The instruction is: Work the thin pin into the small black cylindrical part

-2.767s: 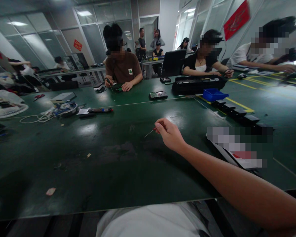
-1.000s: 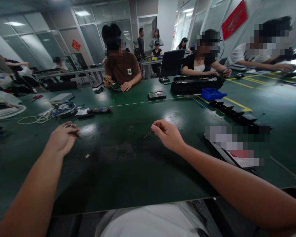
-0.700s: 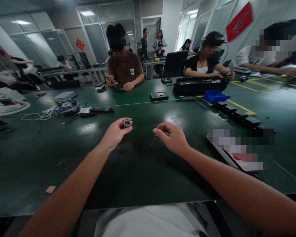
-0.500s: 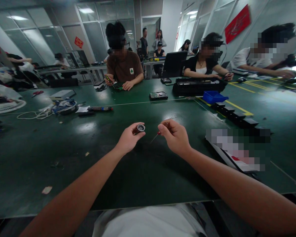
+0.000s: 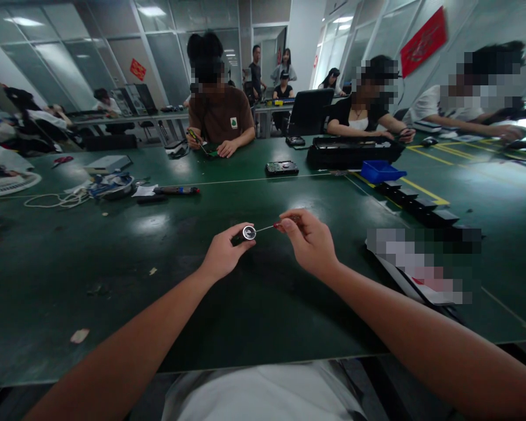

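Note:
My left hand (image 5: 223,252) is closed round a small dark cylinder (image 5: 248,233), whose round, silver-rimmed end faces me. Inside the rim are small details too fine to make out. Between the fingers of my right hand (image 5: 309,238) is a slim screwdriver (image 5: 266,228) with a reddish handle and a thin metal shaft. The shaft points left, and its tip lies at the rim of the cylinder; whether it touches inside, I cannot tell. Both hands are held over the green table (image 5: 245,316), my fingers covering most of the screwdriver's handle and the cylinder's body.
A hard drive (image 5: 281,168) lies farther back, near a blue tray (image 5: 382,171) and black holders (image 5: 416,203). On the left are a pen-like tool (image 5: 177,190) and tangled cables (image 5: 109,184). A partly blurred-out packet (image 5: 414,272) lies right. Co-workers sit opposite.
The screwdriver has swung from pointing down-left to nearly level, its tip now at the cylinder's end. My left hand has moved slightly down, and the cylinder's end has turned more towards me.

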Motion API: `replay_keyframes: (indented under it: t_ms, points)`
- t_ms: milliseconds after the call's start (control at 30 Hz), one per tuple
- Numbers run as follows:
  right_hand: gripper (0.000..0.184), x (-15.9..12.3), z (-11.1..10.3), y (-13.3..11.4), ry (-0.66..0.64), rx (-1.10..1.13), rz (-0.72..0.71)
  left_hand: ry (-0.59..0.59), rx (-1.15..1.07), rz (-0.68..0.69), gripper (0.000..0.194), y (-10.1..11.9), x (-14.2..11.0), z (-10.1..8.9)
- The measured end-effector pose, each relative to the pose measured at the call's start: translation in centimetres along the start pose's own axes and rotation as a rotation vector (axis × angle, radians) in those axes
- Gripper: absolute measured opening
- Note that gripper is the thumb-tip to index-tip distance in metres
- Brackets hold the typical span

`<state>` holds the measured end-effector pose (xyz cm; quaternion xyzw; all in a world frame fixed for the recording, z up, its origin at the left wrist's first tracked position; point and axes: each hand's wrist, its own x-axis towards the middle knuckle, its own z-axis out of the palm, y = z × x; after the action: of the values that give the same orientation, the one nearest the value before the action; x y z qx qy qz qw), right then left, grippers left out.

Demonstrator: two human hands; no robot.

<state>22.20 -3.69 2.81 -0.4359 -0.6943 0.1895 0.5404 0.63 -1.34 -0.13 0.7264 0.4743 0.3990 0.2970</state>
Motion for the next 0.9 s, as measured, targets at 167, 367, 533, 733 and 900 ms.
replay_keyframes:
  t_ms: [167, 367, 533, 733, 900]
  points:
    - [0.016, 0.21, -0.16, -0.21, 0.013, -0.104, -0.013, 0.008, 0.072, 0.013, 0.039, 0.00, -0.01, -0.30]
    - [0.017, 0.09, -0.21, -0.25, -0.023, -0.112, -0.031, -0.002, 0.119, 0.023, 0.041, -0.45, 0.04, -0.41]
    - [0.018, 0.01, -0.27, 0.08, -0.067, -0.076, -0.063, 0.016, 0.125, 0.022, 0.041, -0.60, 0.09, -0.55]
    - [0.019, -0.05, -0.25, 0.19, -0.106, -0.063, -0.067, 0.005, 0.136, 0.033, 0.041, -0.56, 0.06, -0.60]
    - [0.018, -0.05, 0.06, 0.02, -0.084, -0.067, 0.012, -0.010, 0.148, 0.055, 0.041, -0.61, -0.01, -0.50]
